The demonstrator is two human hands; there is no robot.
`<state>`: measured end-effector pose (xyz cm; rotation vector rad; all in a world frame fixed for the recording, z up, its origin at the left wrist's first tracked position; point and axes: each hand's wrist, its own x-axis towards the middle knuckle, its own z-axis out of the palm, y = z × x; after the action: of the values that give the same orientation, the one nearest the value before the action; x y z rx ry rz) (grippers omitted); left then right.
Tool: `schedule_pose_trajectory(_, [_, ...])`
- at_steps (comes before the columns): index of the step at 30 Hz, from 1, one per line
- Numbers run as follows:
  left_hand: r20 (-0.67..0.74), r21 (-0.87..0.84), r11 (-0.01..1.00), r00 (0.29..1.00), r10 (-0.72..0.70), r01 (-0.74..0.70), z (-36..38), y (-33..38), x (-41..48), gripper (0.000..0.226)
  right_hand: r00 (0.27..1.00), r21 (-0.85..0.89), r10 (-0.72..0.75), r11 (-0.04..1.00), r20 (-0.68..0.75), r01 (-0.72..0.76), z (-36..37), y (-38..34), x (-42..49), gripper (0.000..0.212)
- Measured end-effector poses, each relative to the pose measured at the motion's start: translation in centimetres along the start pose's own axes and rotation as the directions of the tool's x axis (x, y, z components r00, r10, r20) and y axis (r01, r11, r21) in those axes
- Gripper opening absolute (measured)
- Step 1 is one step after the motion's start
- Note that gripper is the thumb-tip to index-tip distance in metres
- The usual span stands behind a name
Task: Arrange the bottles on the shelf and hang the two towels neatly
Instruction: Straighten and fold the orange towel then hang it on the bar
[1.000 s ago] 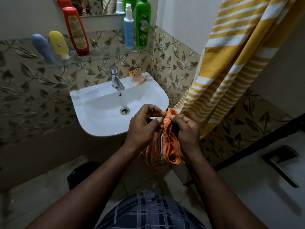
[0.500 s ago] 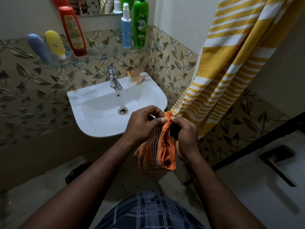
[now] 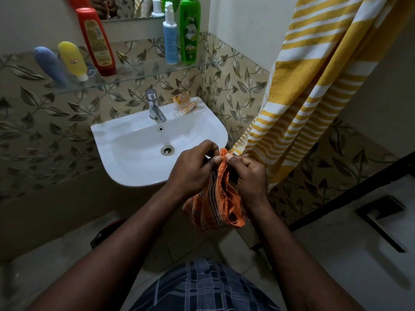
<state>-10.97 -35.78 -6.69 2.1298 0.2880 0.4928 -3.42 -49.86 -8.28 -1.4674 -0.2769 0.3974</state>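
An orange striped towel hangs bunched in front of the sink's right edge. My left hand and my right hand each pinch its top edge between thumb and fingers, close together. A large yellow and white striped towel hangs down the right wall. On the glass shelf stand a red bottle, a yellow bottle, a grey-blue bottle, a light blue pump bottle and a green bottle.
A white sink with a chrome tap sits below the shelf; orange sachets lie on its back rim. A mirror edge is above. A dark door frame and floor recess lie at the right.
The towel's top edge rose slightly and both hands shifted their pinch along it, staying close together. The view tilted a little; the bottles and yellow towel did not move.
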Motion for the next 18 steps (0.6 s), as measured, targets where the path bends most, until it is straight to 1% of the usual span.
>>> schedule_pose_trajectory(4, [-0.027,-0.051,0.998,0.999,-0.028,0.027,0.33,-0.35,-0.13,0.002,0.998,0.001,-0.019,1.0,0.065,0.019,-0.1,-0.18,-0.04,0.019])
schedule_pose_trajectory(6, [-0.027,-0.073,0.997,1.0,-0.001,-0.001,0.41,-0.49,-0.28,0.003,0.998,-0.005,-0.028,1.0,0.063,0.029,-0.12,0.01,0.1,0.015])
schedule_pose_trajectory(9, [-0.049,-0.052,0.999,0.999,0.011,-0.014,0.27,-0.47,-0.21,0.003,0.998,-0.011,-0.043,0.999,0.047,0.043,-0.05,0.28,0.22,0.018])
schedule_pose_trajectory(11, [-0.06,-0.04,0.999,0.998,0.007,-0.01,0.23,-0.41,-0.1,0.004,0.997,-0.039,-0.057,0.998,0.061,0.059,-0.02,0.09,0.11,0.018])
schedule_pose_trajectory(14, [-0.051,-0.022,1.0,0.999,0.002,-0.003,0.0,-0.72,0.18,0.006,0.991,-0.099,-0.08,0.991,0.104,0.09,0.02,-0.5,-0.25,0.011])
schedule_pose_trajectory(17, [-0.026,-0.051,0.998,0.999,-0.048,0.046,-0.35,-1.03,0.5,0.008,0.993,-0.173,-0.078,0.98,0.093,0.094,0.02,-0.48,-0.22,0.003])
schedule_pose_trajectory(18, [-0.043,-0.06,0.996,0.997,-0.067,0.064,-0.24,-0.96,0.46,0.009,0.995,-0.177,-0.067,0.981,0.076,0.079,0.04,-0.36,-0.21,0.002])
